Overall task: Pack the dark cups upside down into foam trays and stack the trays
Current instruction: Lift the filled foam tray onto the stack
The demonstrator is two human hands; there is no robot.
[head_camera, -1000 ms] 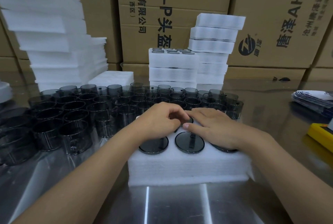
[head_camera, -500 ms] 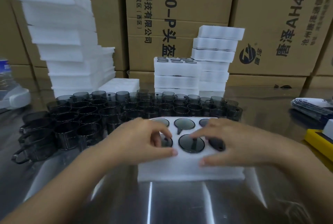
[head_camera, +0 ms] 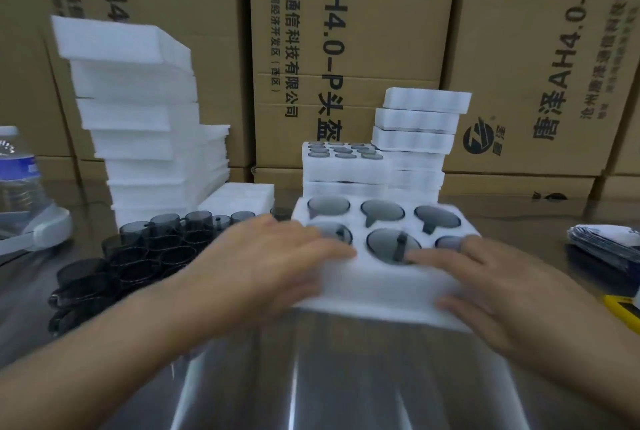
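A white foam tray (head_camera: pixel 381 287) with several dark cups (head_camera: pixel 382 209) sunk upside down in its holes is held above the steel table (head_camera: pixel 311 377), its far edge tipped up. My left hand (head_camera: pixel 277 263) grips the tray's left side, with its fingers spread over the top. My right hand (head_camera: pixel 502 284) grips the right side, fingers on top and thumb against the front face. Many loose dark cups (head_camera: pixel 162 249) stand crowded on the table to the left. Behind the tray are a low stack of filled trays (head_camera: pixel 343 166) and a taller stack (head_camera: pixel 419 124).
A leaning pile of empty foam trays (head_camera: pixel 138 118) rises at the back left. A water bottle (head_camera: pixel 17 170) stands at the far left. A heap of plastic bags (head_camera: pixel 606 249) and a yellow object (head_camera: pixel 623 308) lie at the right. Cardboard boxes (head_camera: pixel 346 31) wall off the back.
My hands have moved from the cup bottoms to the tray's sides. The tray has come up off the table and moved away from me, toward the stacks.
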